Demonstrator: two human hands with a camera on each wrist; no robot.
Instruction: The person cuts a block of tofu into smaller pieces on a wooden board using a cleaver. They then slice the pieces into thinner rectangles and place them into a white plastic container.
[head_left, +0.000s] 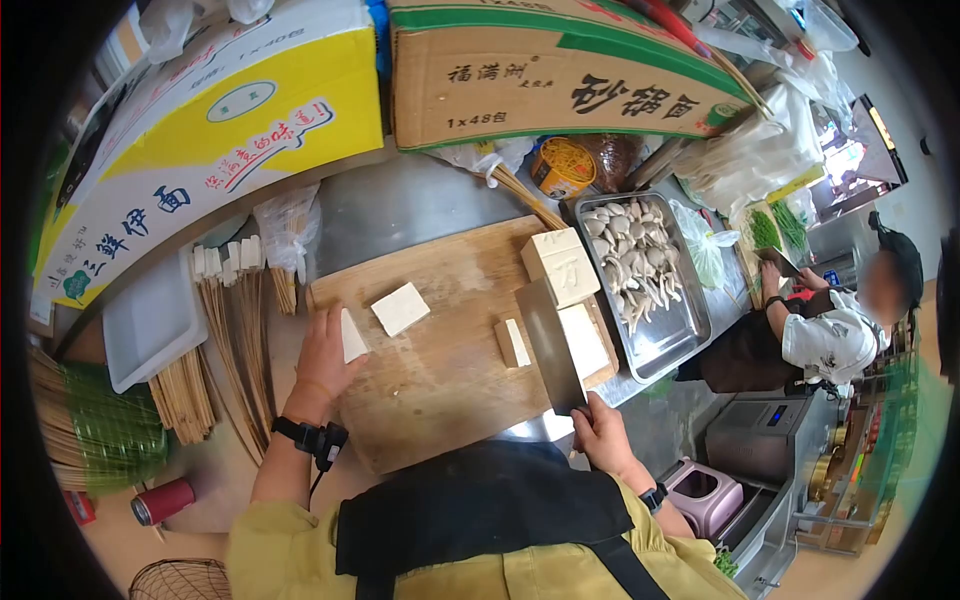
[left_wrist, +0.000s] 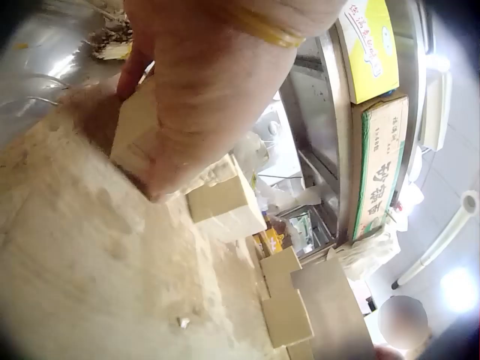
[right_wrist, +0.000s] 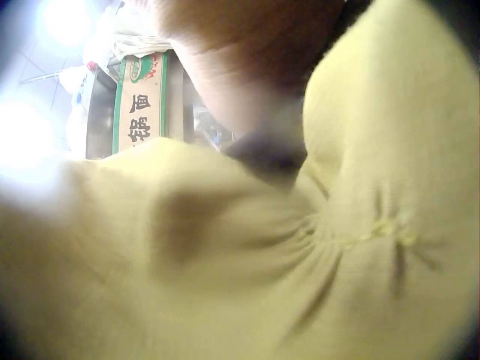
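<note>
At the left edge of the wooden cutting board (head_left: 440,400), my left hand (head_left: 328,352) grips a white tofu block (head_left: 352,336); the left wrist view shows the fingers and thumb around this block (left_wrist: 135,127). Another tofu block (head_left: 401,309) lies just right of it. My right hand (head_left: 603,437) holds a broad knife (head_left: 560,355) by its handle, blade upright beside a flat tofu piece (head_left: 582,342). A small tofu piece (head_left: 513,343) lies left of the blade, and a large block (head_left: 561,267) stands behind. Yellow sleeve cloth (right_wrist: 225,262) fills most of the right wrist view.
A metal tray of mushrooms (head_left: 640,255) stands right of the board. Wooden skewers (head_left: 235,330) and a white tray (head_left: 150,325) lie left. Cardboard boxes (head_left: 560,85) line the back. At the right, another person (head_left: 835,335) works with a knife.
</note>
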